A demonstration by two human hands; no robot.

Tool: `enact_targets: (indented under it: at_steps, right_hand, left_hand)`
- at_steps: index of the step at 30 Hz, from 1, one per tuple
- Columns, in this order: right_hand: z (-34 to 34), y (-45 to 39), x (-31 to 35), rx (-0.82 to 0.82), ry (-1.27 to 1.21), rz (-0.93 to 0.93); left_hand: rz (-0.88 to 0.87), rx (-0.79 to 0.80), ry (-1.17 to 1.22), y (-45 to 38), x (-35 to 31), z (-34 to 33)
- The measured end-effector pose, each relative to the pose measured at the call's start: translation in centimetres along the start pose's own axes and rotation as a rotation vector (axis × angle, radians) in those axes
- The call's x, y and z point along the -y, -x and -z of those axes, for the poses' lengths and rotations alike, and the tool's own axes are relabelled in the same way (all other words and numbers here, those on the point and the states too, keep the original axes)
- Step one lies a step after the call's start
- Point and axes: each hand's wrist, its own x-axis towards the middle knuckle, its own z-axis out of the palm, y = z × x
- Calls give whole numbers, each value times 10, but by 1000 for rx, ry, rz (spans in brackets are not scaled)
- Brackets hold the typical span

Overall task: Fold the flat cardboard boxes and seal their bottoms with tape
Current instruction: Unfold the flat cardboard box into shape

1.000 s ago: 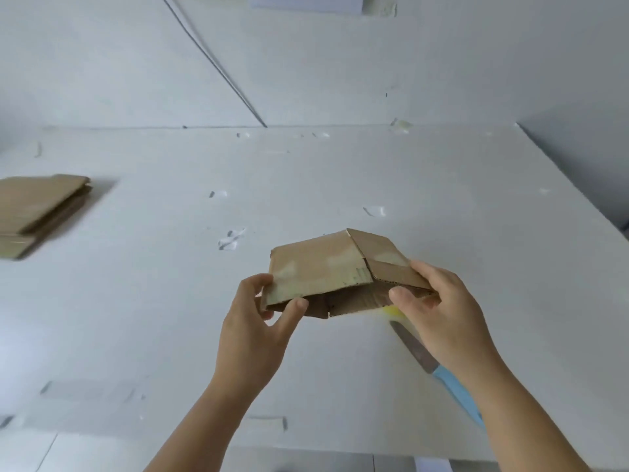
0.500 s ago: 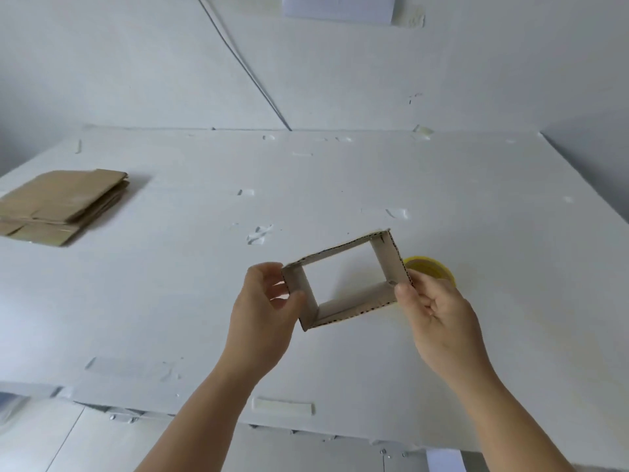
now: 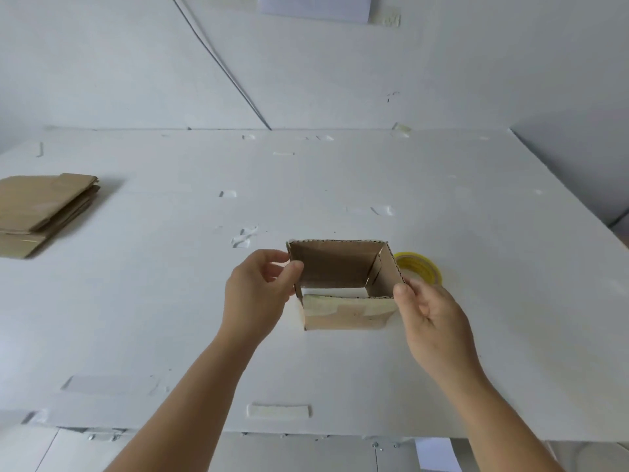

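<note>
The box (image 3: pixel 343 287) has been opened from flat into a squared tube

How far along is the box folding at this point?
Done: one box is opened from flat into a square tube. In hand: the left hand and right hand pinch its opposite sides above the table. Left: its bottom is open, with the tape roll untouched behind it, and the flat stack waits.

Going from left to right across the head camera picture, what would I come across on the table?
Stack of flat cardboard boxes → left hand → opened cardboard box → right hand. The yellow tape roll overlaps the right hand's span.
</note>
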Motion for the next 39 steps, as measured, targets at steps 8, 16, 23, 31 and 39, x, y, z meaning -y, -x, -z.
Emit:
enact_targets:
  at_steps: [8,16,23,31,39]
  right_hand:
    - [0,-8,-2,18,-1,37]
    - [-5,-5,-7,-103,-11,202]
    - [-12,-7,-3,-183,-130,242]
    - [-16,-11,-7,-119,-77,199]
    - [-10,-27,6,-69,-57,90]
  left_hand:
    - [-120,166,-96,-17,-9,-9]
    - [-451,153,-161,1,22,-17]
    - [-610,63,-169,3,24,-20]
    - [-514,40,-118,8,31,-24]
    - [-440,-28,-159,-7,26,-28]
